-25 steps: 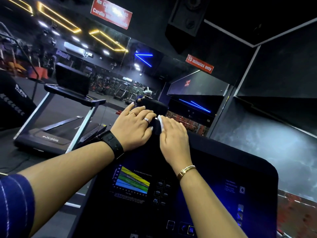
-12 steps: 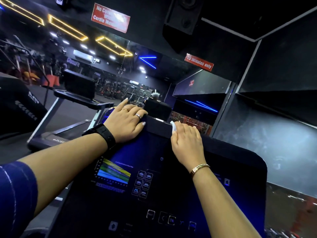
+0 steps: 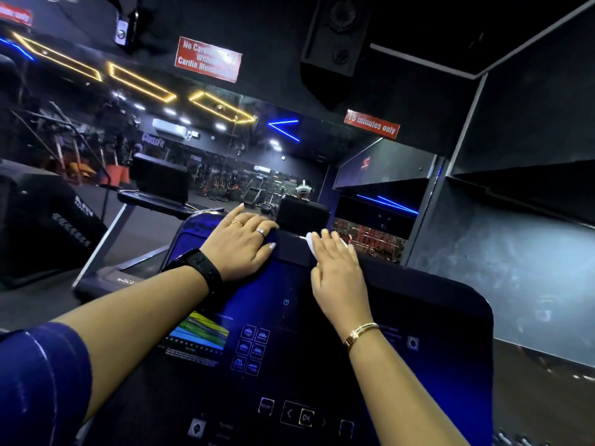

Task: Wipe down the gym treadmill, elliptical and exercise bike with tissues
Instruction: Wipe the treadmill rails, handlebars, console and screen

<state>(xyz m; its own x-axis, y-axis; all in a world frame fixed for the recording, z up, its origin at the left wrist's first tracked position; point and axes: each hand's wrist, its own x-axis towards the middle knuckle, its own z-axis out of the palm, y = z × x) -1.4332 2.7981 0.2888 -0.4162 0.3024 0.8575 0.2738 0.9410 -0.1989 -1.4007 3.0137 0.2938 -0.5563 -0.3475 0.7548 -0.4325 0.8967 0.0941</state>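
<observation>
**Tissue pressed flat under your right hand on the console's top rim**

The white tissue (image 3: 310,242) peeks out from under the fingers of your right hand (image 3: 338,272), which lies flat with straight fingers and presses it onto the top rim of the machine's console (image 3: 428,317). Your left hand (image 3: 240,247) rests open and flat on the same rim, just beside it, holding nothing. The rim runs left to right across you, and its long bare stretch lies to the right, so your right hand looks better placed to sweep that way. You can read "OK" on a lit button (image 3: 306,417), "15 minutes only" on a red sign (image 3: 372,124), "Cardio" on a larger sign (image 3: 207,59) partly lost in glare, and "CrossFit" on the far wall (image 3: 154,143).
</observation>
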